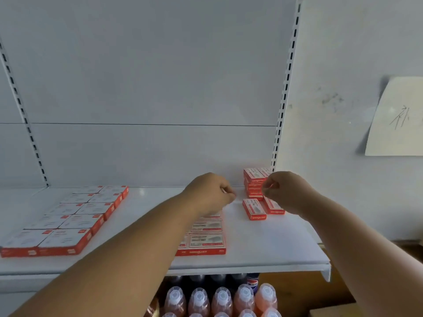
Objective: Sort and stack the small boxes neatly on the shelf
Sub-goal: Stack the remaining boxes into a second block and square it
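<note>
Head view: 2 loose red boxes (263,208) lie on the shelf (263,248), long axes front-to-back, just below the right hand (289,191), nearer than the left hand (211,193). Both hands are curled; whether either holds anything is unclear.

Capped orange bottles (221,300) stand below; a scribbled paper sheet (397,117) hangs at right.
</note>
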Demonstrator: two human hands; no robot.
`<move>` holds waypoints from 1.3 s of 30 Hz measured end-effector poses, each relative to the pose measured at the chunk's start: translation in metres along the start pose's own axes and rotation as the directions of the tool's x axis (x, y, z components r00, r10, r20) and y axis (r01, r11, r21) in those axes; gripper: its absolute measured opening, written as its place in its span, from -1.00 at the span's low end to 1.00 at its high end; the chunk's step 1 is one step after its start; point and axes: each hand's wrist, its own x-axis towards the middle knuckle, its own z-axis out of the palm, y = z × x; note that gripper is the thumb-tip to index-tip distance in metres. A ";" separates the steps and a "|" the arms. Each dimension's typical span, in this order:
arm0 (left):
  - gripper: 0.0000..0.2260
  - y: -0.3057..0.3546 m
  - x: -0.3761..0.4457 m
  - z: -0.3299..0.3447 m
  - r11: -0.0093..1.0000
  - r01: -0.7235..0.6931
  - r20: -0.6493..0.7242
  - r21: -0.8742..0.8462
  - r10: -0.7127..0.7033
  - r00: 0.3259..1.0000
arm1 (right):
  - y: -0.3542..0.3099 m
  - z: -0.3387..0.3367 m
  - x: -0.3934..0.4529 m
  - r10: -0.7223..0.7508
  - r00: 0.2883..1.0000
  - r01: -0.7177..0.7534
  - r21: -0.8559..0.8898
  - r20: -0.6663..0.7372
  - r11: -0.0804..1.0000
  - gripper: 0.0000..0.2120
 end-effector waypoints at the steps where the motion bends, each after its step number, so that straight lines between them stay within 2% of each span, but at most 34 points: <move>1: -0.84 0.012 0.004 0.009 1.000 -0.002 0.029 0.002 0.002 1.000 | 0.009 -0.004 0.000 0.004 1.000 -0.004 0.003 -0.002 1.000 -0.88; 4: -0.78 0.040 0.018 0.037 0.978 0.024 0.086 0.205 -0.043 0.995 | 0.028 -0.008 -0.003 0.026 1.000 -0.025 -0.066 0.016 0.998 -0.88; 7: -0.69 0.053 0.028 0.059 0.905 0.039 0.124 0.425 -0.101 0.987 | 0.039 -0.001 -0.005 -0.003 0.995 0.022 -0.186 0.101 0.982 -0.76; 9: -0.62 0.056 0.031 0.068 0.895 0.072 0.135 0.440 -0.145 0.980 | 0.042 0.004 -0.004 -0.012 0.989 0.042 -0.198 0.150 0.979 -0.71; 12: -0.74 0.058 0.035 0.072 0.897 0.160 0.106 0.411 -0.222 0.969 | 0.048 0.006 0.002 0.006 0.984 0.025 -0.167 0.179 0.986 -0.69; 16: -0.69 0.062 0.032 0.075 0.873 0.267 0.005 0.407 -0.295 0.956 | 0.058 0.002 0.006 -0.009 0.978 0.034 -0.119 0.206 0.992 -0.73; 19: -0.79 0.065 0.025 0.079 0.869 0.293 -0.093 0.399 -0.279 0.956 | 0.066 0.000 0.005 -0.018 0.977 0.027 -0.039 0.211 0.999 -0.76; 23: -0.78 0.062 0.019 0.080 0.924 0.284 -0.133 0.255 -0.258 0.957 | 0.071 -0.001 0.003 -0.062 0.975 0.052 0.050 0.213 0.997 -0.82; 25: -0.80 0.059 0.017 0.078 0.938 0.294 -0.133 0.182 -0.272 0.953 | 0.073 -0.002 0.002 -0.068 0.975 0.053 0.073 0.213 0.996 -0.75; 29: -0.82 0.051 0.013 0.069 0.957 0.288 -0.196 -0.029 -0.288 0.937 | 0.071 -0.002 0.003 -0.062 0.991 0.021 0.324 0.118 0.946 -0.82; 32: -0.83 0.047 0.008 0.054 0.941 0.238 -0.277 -0.242 -0.302 0.912 | 0.061 -0.002 0.002 -0.043 0.997 -0.001 0.575 0.062 0.818 -0.81; 35: -0.81 0.038 0.001 0.029 0.918 0.167 -0.355 -0.361 -0.301 0.885 | 0.041 -0.004 0.002 -0.050 0.997 -0.017 0.787 0.060 0.616 -0.81; 37: -0.78 0.027 -0.005 0.011 0.881 0.125 -0.343 -0.457 -0.304 0.889 | 0.024 -0.003 0.000 -0.072 0.995 -0.023 0.860 0.069 0.510 -0.83; 39: -0.78 0.013 -0.011 -0.006 0.809 0.106 -0.308 -0.578 -0.337 0.890 | 0.005 0.002 0.000 -0.080 0.994 -0.033 0.883 0.079 0.468 -0.84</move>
